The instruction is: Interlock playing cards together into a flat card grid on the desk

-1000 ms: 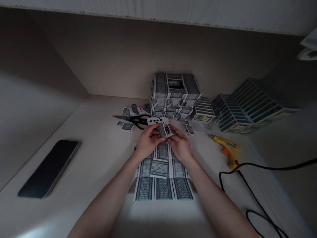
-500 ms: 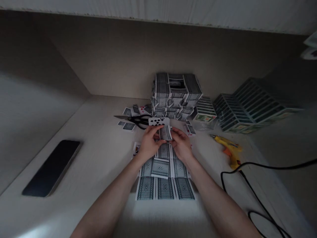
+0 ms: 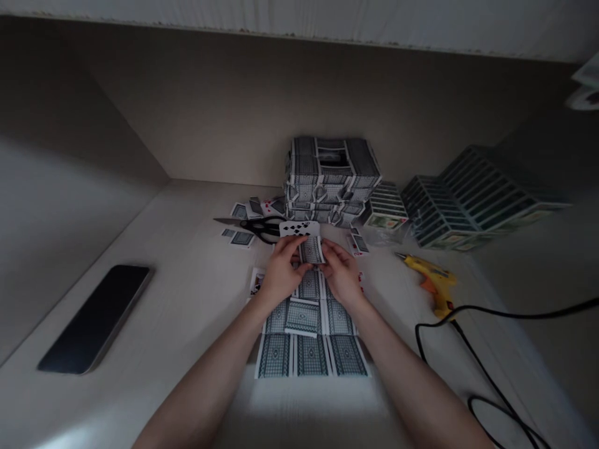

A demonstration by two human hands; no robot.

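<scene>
My left hand (image 3: 281,272) and my right hand (image 3: 343,274) meet over the desk and pinch one playing card (image 3: 311,250) between them, its patterned back towards me. Right under the hands lies a sheet of face-down cards (image 3: 309,337) set edge to edge in rows. A face-up spade card (image 3: 299,228) lies just beyond my fingers. Behind it stands a block built of stacked cards (image 3: 331,179).
Black scissors (image 3: 255,225) and several loose cards (image 3: 241,237) lie left of the hands. A yellow glue gun (image 3: 430,280) with a black cord (image 3: 472,374) lies at right. Rows of card packs (image 3: 463,199) lean at back right. A dark phone (image 3: 96,317) rests at left.
The card in my fingers has turned from tilted to nearly square to me. Both hands stay in much the same place.
</scene>
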